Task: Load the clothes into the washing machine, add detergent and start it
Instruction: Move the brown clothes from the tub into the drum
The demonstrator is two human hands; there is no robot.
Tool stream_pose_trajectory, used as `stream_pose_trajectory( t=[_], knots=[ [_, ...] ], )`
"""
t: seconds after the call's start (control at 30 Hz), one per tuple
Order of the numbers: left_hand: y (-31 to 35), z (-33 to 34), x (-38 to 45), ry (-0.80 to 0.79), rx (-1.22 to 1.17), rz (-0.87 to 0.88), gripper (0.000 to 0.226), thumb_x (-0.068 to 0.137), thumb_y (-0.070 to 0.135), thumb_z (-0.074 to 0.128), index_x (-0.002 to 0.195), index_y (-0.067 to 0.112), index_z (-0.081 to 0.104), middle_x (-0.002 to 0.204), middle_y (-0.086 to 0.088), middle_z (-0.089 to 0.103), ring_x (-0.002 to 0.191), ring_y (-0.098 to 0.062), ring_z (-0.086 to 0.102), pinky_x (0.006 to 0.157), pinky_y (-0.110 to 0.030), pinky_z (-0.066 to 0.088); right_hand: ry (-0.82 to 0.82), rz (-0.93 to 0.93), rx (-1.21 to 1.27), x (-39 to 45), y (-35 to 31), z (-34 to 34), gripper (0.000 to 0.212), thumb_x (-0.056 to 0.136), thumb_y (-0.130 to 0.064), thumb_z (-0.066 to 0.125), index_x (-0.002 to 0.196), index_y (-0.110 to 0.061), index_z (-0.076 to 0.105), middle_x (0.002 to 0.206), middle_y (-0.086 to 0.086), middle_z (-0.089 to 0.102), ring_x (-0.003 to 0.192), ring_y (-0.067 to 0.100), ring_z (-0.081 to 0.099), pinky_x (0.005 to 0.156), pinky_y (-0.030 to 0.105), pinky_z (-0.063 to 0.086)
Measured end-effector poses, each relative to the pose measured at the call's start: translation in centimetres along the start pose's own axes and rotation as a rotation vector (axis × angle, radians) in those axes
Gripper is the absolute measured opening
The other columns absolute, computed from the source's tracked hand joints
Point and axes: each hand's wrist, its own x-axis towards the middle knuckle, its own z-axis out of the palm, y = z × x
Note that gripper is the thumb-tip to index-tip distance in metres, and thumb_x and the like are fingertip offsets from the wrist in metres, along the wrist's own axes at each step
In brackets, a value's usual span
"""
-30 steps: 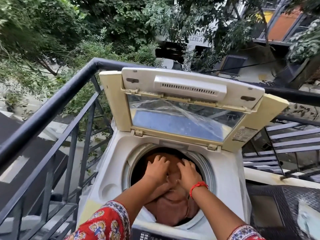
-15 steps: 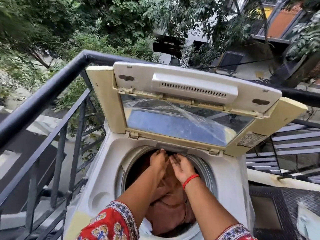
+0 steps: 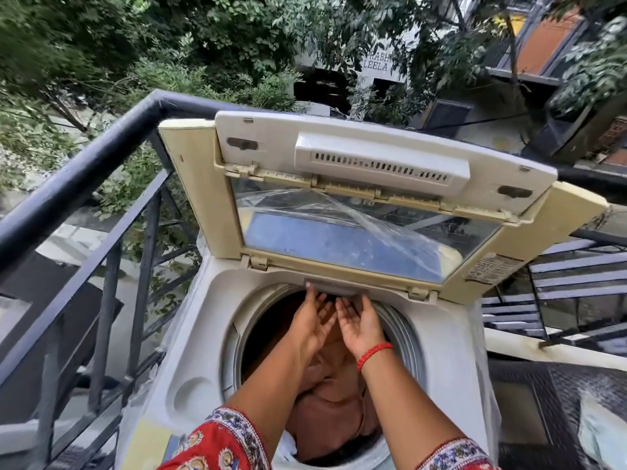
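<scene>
A white top-loading washing machine stands on a balcony with its folding lid raised. Brown clothes fill its round drum. My left hand and my right hand hover side by side over the far edge of the drum, fingers spread, palms turned toward each other, holding nothing. The left fingertips reach the grey panel at the back rim of the opening. A red thread band circles my right wrist.
A dark metal railing runs along the left and behind the machine. Trees and a building lie beyond. A dark woven surface with a pale cloth on it sits at the lower right. Slatted metal stairs are at right.
Both hands have lifted off the brown clothes, opened, and moved toward the back rim of the drum. The camera has come closer to the machine.
</scene>
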Motion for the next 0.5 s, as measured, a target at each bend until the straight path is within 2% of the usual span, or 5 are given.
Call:
stream_pose_trajectory(
  t=[0.07, 0.1, 0.13, 0.23, 0.5],
  knots=[
    [0.4, 0.4, 0.2, 0.013, 0.049, -0.007, 0.055, 0.099, 0.041, 0.048, 0.141, 0.008, 0.043, 0.147, -0.008, 0.045, 0.134, -0.026, 0.046, 0.096, -0.038, 0.046, 0.02, 0.007, -0.041, 0.2, -0.2, 0.6, 0.022, 0.1, -0.021, 0.048, 0.086, -0.007, 0.056, 0.086, 0.012, 0.054, 0.076, 0.018, 0.055, 0.065, 0.019, 0.058],
    [0.5, 0.5, 0.4, 0.015, 0.059, -0.01, 0.055, 0.098, 0.04, 0.049, 0.142, 0.007, 0.043, 0.147, -0.009, 0.046, 0.133, -0.026, 0.048, 0.093, -0.037, 0.048, 0.024, 0.011, -0.045, 0.3, -0.3, 0.8, 0.023, 0.101, -0.019, 0.046, 0.085, -0.006, 0.056, 0.085, 0.012, 0.054, 0.075, 0.018, 0.054, 0.051, 0.018, 0.056],
    [0.6, 0.5, 0.4, 0.013, 0.06, -0.013, 0.055, 0.098, 0.04, 0.05, 0.142, 0.007, 0.043, 0.146, -0.009, 0.046, 0.132, -0.027, 0.049, 0.089, -0.037, 0.049, 0.024, 0.014, -0.03, 0.4, -0.4, 0.9, 0.024, 0.101, -0.018, 0.045, 0.084, -0.004, 0.056, 0.085, 0.013, 0.053, 0.074, 0.019, 0.054, 0.044, 0.018, 0.054],
    [0.4, -0.3, 0.4, -0.024, 0.071, -0.018, 0.059, 0.096, 0.047, 0.05, 0.14, 0.008, 0.045, 0.143, -0.008, 0.048, 0.128, -0.025, 0.053, 0.079, -0.031, 0.052, -0.001, 0.014, 0.022, 0.6, -0.3, 0.4, 0.025, 0.101, -0.013, 0.042, 0.083, 0.0, 0.056, 0.085, 0.014, 0.054, 0.077, 0.023, 0.055, 0.046, 0.024, 0.057],
    [-1.8, -3.6, -1.2, -0.091, 0.064, -0.036, 0.069, 0.088, 0.061, 0.05, 0.138, 0.013, 0.049, 0.135, -0.009, 0.057, 0.122, -0.021, 0.058, 0.09, -0.033, 0.053, 0.03, 0.063, 0.021, -0.8, 1.1, -2.8, 0.025, 0.102, -0.009, 0.038, 0.093, 0.007, 0.056, 0.09, 0.02, 0.058, 0.082, 0.029, 0.058, 0.049, 0.028, 0.058]
  ],
)
